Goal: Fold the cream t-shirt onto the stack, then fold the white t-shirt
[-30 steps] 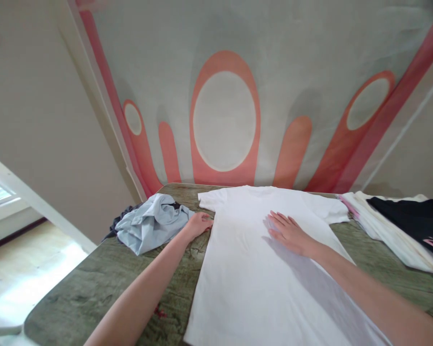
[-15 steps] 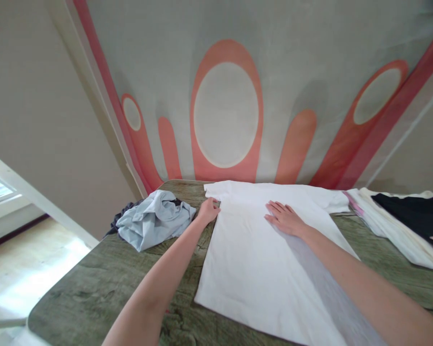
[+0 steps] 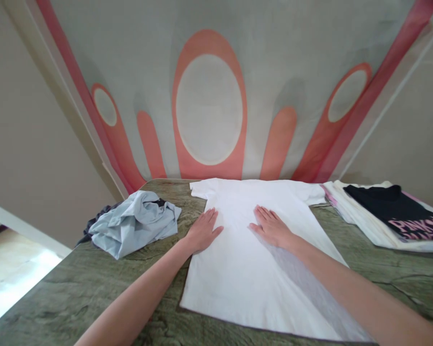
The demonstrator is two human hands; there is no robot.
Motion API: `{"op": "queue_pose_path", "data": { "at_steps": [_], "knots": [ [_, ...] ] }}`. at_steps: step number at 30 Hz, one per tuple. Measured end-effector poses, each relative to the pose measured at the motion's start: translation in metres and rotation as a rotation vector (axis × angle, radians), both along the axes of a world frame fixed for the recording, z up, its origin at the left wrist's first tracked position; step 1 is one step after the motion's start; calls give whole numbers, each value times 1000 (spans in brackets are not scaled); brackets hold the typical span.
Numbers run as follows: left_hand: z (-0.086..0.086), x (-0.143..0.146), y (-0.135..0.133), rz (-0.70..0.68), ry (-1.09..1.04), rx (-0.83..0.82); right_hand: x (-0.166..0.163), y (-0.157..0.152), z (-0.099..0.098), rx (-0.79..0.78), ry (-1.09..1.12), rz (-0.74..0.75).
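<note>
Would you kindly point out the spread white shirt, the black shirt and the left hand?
Spread white shirt (image 3: pixel 245 262): head view, middle of its body.
Black shirt (image 3: pixel 384 205): head view, plain cloth below its neckline.
Left hand (image 3: pixel 202 231): head view, back of the hand.

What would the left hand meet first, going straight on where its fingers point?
More of the white T-shirt: the left hand is at its side edge, fingers pointing toward the shoulder. Past that, probably the printed backdrop, though the depth there is hard to judge.
</note>
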State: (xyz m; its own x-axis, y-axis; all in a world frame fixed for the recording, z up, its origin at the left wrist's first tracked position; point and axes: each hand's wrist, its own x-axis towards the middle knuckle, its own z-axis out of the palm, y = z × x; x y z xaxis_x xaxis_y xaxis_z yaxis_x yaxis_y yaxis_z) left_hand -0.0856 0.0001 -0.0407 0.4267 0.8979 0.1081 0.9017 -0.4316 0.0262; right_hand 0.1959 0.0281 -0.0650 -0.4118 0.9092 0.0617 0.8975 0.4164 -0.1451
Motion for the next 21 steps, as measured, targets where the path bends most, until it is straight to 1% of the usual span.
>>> {"op": "queue_pose_path", "data": {
  "at_steps": [2,5,7,9,10,12,15,18,19,21],
  "knots": [
    [1,-4,1,9,32,-6,30,-2,-3,-4,-27,-79],
    [3,-12,-1,18,76,-11,86,-6,-7,6,-65,-207],
    [5,-16,-7,31,103,4,119,-14,-9,27,-89,-289],
    [8,-17,-19,56,130,34,141,-28,-9,56,-106,-346],
    [9,-16,-27,61,140,50,145,-37,-9,76,-110,-355],
    [11,-13,-44,21,142,74,142,-59,-6,116,-104,-312],
    [11,-11,-66,-72,115,101,120,-93,0,115,-72,-145],
    [8,-18,-75,-104,100,128,108,-120,6,70,-32,-48],
    [7,-22,-76,-109,102,134,110,-127,7,58,-21,-45],
    [4,-31,-76,-119,111,142,125,-135,8,36,-3,-69]
  ]
}}
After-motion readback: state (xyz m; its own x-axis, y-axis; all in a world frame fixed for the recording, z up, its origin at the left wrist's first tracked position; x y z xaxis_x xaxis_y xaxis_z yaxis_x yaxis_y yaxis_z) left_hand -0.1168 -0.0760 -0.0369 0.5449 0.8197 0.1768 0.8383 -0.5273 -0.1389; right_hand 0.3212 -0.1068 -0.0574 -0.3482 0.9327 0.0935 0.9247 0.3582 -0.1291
